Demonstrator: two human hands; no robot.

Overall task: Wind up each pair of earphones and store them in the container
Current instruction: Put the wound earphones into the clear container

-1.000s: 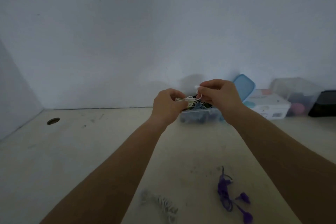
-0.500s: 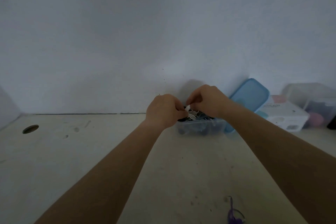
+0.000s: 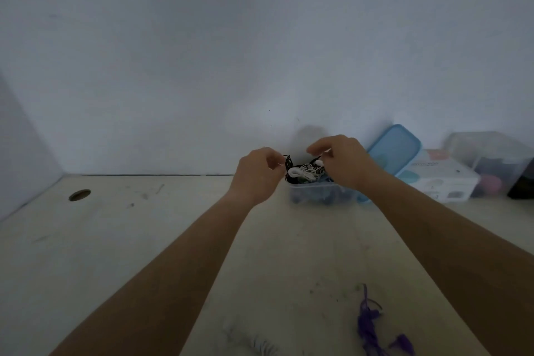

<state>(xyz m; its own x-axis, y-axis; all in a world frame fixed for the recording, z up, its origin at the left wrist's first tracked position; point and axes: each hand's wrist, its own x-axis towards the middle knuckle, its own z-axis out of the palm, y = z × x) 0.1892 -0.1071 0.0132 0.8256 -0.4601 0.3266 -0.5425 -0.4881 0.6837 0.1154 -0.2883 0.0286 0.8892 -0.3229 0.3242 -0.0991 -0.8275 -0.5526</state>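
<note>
White earphones (image 3: 303,173) lie on top of the cords in the clear container (image 3: 318,196) at the back of the bench (image 3: 144,240). The left hand (image 3: 257,173) is just beside them and the right hand (image 3: 345,165) just over them. Both grips are loosely curled, and I cannot tell if either pinches cord

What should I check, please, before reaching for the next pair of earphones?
1. White earphones lie in the container: ok.
2. Left hand and right hand free of the cable: cannot tell.
3. Purple earphones wound up: not ok, loose on the table.
4. Grey earphones stored: not ok, on the table.
5. Blue lid off the container: ok.
</note>
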